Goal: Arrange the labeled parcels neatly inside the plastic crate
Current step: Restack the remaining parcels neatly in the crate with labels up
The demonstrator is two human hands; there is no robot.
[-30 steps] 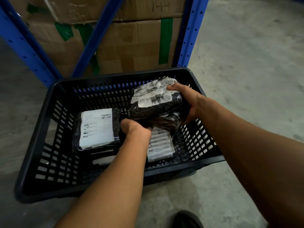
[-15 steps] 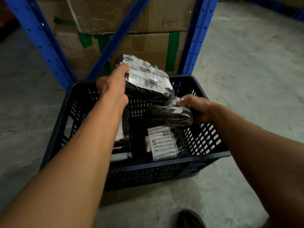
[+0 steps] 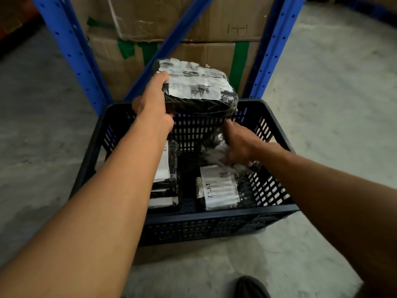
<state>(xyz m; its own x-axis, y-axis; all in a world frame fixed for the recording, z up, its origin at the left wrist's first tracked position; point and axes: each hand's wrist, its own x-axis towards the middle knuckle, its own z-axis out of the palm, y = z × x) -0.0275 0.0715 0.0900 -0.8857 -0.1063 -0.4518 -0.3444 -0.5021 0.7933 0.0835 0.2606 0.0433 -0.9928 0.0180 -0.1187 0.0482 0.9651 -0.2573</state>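
1. Left hand: closed on the left end of a bulky black-wrapped parcel, thumb on top, fingers underneath; parcel held level above the far rim of the crate, clear of it
2. Held parcel: rounded slab in glossy black film, its top covered by a creased white label with blurred print; right end unsupported, above and just beyond the right hand
3. Right hand: palm down inside the crate, fingers spread on a crumpled black-film parcel at the far right of the interior; whether it grips or only presses cannot be told, as the hand and parcel are blurred
4. Flat parcel: below and nearer than the right hand, lying on the crate floor at the near right, white label with barcode and lines of print facing up
5. Parcel stack: under the left forearm at the near left of the crate; black film with white labels, partly hidden by the arm
6. Plastic crate: dark, rectangular, with slotted lattice walls and a solid rim; it encloses the right hand and stands on the floor
7. Floor: grey concrete, mottled and scuffed, on all sides of the crate
8. Blue rack: perforated metal uprights and a diagonal brace beyond both hands
9. Cardboard cartons: stacked behind the rack, worn, patched with green tape
10. Dark shoe: at the bottom edge, nearer than the crate
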